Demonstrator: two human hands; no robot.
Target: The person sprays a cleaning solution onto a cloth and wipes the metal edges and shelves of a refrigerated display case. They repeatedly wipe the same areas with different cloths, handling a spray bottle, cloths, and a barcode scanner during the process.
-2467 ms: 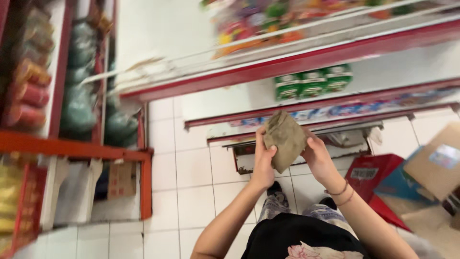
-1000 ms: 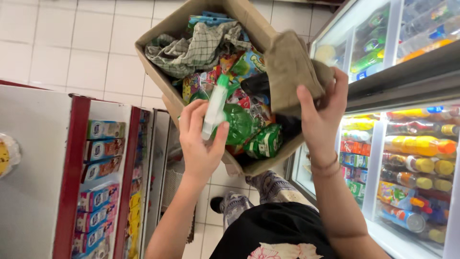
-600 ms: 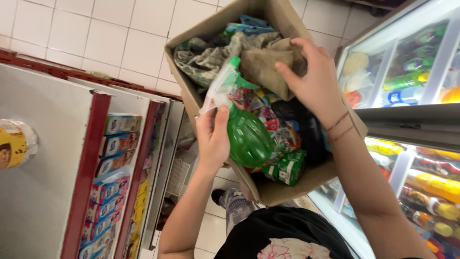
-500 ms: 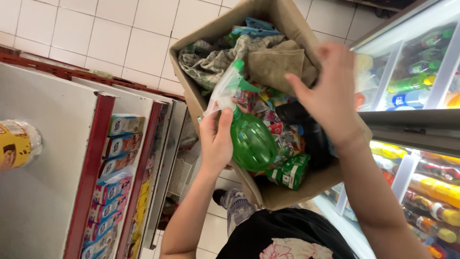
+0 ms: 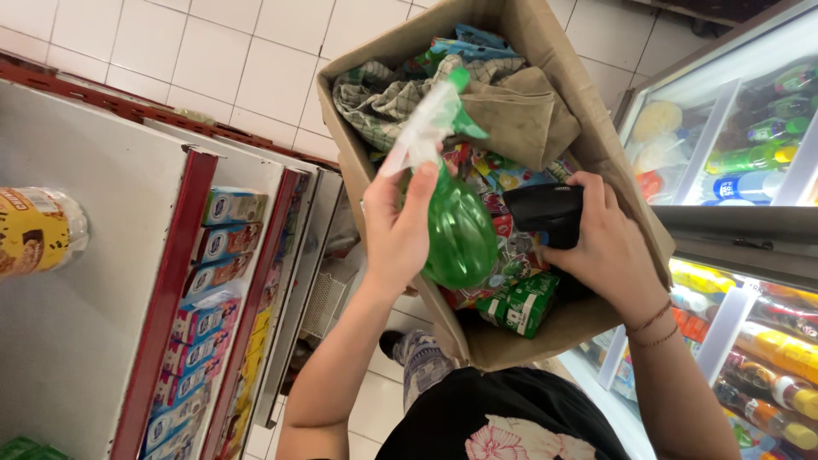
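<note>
1. A small grocery shop.
2. Left of the cardboard box [image 5: 511, 341], red-edged shelves [image 5: 170, 281] carry rows of packaged goods.
3. Right of it, a glass-door cooler [image 5: 750, 170] holds bottled drinks.
4. White tiled floor [image 5: 213, 51].

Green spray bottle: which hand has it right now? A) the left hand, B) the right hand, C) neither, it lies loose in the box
A: the left hand grips the green spray bottle at its neck over the cardboard box, while the right hand holds a black device.
</note>
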